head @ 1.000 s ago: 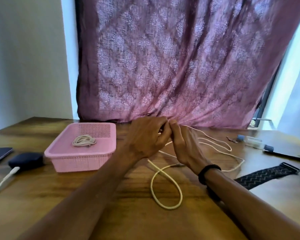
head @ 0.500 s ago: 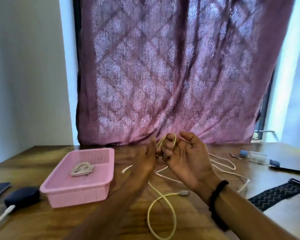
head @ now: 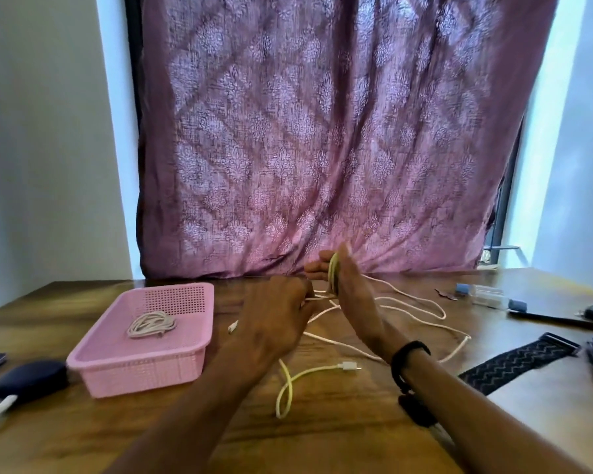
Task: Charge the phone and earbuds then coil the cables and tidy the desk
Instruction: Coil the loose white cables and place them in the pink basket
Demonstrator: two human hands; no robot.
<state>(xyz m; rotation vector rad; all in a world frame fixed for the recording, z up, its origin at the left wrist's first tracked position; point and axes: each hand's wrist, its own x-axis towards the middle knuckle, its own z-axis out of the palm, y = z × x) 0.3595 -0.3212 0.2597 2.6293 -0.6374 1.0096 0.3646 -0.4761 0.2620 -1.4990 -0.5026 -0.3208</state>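
The right hand (head: 348,295) has turned edge-on since a moment ago, its fingers now wearing loops of the pale yellow charging cable (head: 290,381); the left hand (head: 274,323) is pinching a strand just beside it, slack trailing over the brown wooden desk (head: 322,439).

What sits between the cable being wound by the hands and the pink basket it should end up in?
Nothing visible. The cable is looped round the right hand while the left hand feeds it; the pink basket sits just left of the left hand, top open, one coiled cable inside.
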